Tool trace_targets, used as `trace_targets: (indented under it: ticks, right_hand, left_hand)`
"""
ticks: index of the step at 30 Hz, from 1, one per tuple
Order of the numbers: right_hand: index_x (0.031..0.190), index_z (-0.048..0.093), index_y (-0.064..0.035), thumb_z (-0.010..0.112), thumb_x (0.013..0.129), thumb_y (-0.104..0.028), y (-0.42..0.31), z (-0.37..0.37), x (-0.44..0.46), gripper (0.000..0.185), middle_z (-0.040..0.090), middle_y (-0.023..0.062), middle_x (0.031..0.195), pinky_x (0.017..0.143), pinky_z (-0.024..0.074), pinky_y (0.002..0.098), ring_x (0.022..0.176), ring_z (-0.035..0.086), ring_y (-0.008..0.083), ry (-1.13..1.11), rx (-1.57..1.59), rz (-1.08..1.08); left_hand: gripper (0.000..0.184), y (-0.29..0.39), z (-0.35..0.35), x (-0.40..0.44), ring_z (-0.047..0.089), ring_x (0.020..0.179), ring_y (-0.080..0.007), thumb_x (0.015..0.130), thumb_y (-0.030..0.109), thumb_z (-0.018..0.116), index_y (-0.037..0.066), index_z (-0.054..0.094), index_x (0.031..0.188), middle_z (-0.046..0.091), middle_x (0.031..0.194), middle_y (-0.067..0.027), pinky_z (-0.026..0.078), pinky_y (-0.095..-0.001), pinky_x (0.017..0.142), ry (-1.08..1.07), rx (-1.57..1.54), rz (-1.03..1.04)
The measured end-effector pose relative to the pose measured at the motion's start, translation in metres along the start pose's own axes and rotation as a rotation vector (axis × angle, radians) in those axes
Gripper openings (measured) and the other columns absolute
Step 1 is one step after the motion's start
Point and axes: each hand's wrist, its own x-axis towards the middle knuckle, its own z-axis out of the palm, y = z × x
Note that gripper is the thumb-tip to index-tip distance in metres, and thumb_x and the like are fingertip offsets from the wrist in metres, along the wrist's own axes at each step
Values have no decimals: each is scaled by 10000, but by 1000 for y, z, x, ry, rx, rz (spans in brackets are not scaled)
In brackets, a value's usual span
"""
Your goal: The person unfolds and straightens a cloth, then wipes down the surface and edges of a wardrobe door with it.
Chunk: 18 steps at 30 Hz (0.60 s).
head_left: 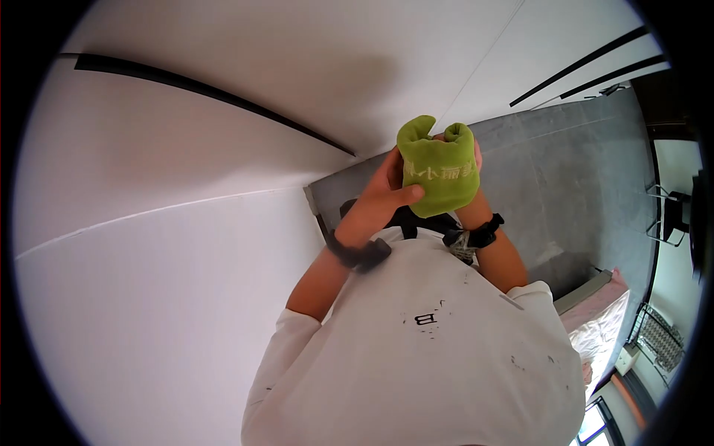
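A green cloth, rolled or folded into a thick bundle with pale lettering across it, is held up in front of my body. My left hand grips its left side, the thumb lying on the front near the lower edge. On the other side, my right hand holds the bundle, most of its fingers hidden behind the cloth. Two curled ends stick up at the top. Both wrists carry dark bands, and the white shirt below has dark marks.
A pale wall fills the left, with a long black strip above. Grey floor lies beyond and right of my hands. At the far right are a dark chair-like object, a wire basket and pink and white fabric.
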Motion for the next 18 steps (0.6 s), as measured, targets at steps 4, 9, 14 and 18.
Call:
trace_targets:
  ticks: [4, 9, 14, 18]
  right_hand:
    - [1029, 604, -77, 361, 986, -380, 0, -6, -7, 391, 619, 98, 1044, 857, 518, 419, 989, 603, 273, 235, -531, -123]
    - [1042, 608, -68, 360, 987, -369, 9, -17, 1, 393, 624, 101, 1040, 844, 522, 420, 975, 612, 274, 102, 59, -49]
    - [1134, 599, -45, 387, 994, -345, 8, -36, 12, 392, 642, 115, 1090, 852, 525, 404, 1015, 620, 260, 53, -49, 0]
    - [1178, 580, -13, 448, 993, -331, 1, -23, 13, 391, 639, 115, 1133, 878, 517, 369, 1021, 626, 230, 85, -135, 111]
  left_hand:
    - [906, 0, -2, -5, 386, 1300, -210, 759, 254, 800, 21, 262, 1449, 407, 1390, -103, 301, -361, 1095, 69, 50, -24]
    - [690, 4, 0, -16, 457, 1251, -182, 816, 146, 738, 26, 371, 1388, 487, 1343, -69, 372, -351, 1053, 228, 116, 32]
    - [552, 3, -6, -16, 517, 1154, -154, 858, 137, 698, 12, 435, 1326, 548, 1241, -64, 423, -312, 982, 323, 250, 82]
    - [404, 8, -19, -22, 559, 1115, -156, 907, 108, 627, 8, 508, 1280, 604, 1195, -61, 434, -319, 975, 399, 283, 85]
